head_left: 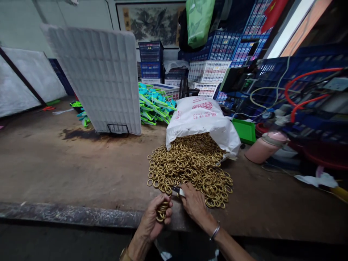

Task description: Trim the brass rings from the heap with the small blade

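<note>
Several brass-coloured rings [162, 211] lie stacked in my left hand [152, 219], whose fingers are curled round them near the table's front edge. My right hand [194, 203] is closed on a small tool with a white and black body [178, 191]; its exact kind is hard to make out. The tool's dark end points left, towards a ring by my left fingertips. Just beyond both hands spreads a heap of the same rings [185, 165]. They spill from the mouth of a white woven sack [197, 121] with red print, lying on its side.
A tall whitish ribbed panel [108, 79] stands on the brown table [76, 170] at the left. Behind it are bright green and blue plastic pieces [154, 105]. To the right are a green tray [244, 131], a pink bottle [265, 146] and red hoses [292, 85]. Crates [209, 70] are stacked behind.
</note>
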Available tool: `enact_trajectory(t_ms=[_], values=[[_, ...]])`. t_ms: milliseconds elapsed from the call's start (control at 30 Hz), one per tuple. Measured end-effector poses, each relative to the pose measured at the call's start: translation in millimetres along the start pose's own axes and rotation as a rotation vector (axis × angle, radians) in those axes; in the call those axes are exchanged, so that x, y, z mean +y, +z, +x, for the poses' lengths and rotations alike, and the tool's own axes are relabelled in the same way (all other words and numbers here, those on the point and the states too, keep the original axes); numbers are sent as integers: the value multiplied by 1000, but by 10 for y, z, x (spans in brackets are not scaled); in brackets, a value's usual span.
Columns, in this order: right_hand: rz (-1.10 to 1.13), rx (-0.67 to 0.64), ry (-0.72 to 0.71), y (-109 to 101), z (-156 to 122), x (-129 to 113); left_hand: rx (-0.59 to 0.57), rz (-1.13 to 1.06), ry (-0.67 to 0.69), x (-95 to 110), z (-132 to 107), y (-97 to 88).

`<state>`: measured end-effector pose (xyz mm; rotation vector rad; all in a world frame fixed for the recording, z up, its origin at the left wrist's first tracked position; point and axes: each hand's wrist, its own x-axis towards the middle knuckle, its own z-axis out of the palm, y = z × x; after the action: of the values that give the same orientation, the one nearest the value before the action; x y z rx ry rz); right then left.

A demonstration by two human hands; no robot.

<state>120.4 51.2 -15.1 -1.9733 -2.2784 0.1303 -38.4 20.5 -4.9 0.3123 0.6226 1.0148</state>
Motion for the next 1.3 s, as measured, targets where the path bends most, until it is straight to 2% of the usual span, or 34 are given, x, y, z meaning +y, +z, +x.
enact_trajectory(t_ms=[133,233,300,367,467,567,667,733,800,933,1033,1133,1300], values=[[44,35,-23,22,-14,38,56,-18,-7,-14,39,-20],[301,1,6,-46,39,65,121,127,52,-32,49,36],[567,-46,43,-112,82,61,194,333,165,-45,54,81],[846,-143,63,-176,101,33,243,556,333,-57,60,114],[1156,-277,133,-258,65,-40,202,755,538,-82,69,126],[1314,-383,216,-314,-4,-107,142,828,586,-110,73,108],[1405,-505,263,-330,-50,-135,124,875,585,-117,58,104],[1427,-538,262,-312,-61,-134,123,915,580,-105,40,121],[1394,-500,251,-280,-62,-123,131,953,584,-89,24,148],[1197,-315,149,-249,-47,-109,128,960,567,-81,20,197],[1132,-223,106,-278,-38,-121,135,840,408,-106,41,206],[1113,-218,102,-295,-33,-140,120,704,203,-131,57,199],[1136,-239,64,-228,-14,-110,80,546,122,-119,27,210]])
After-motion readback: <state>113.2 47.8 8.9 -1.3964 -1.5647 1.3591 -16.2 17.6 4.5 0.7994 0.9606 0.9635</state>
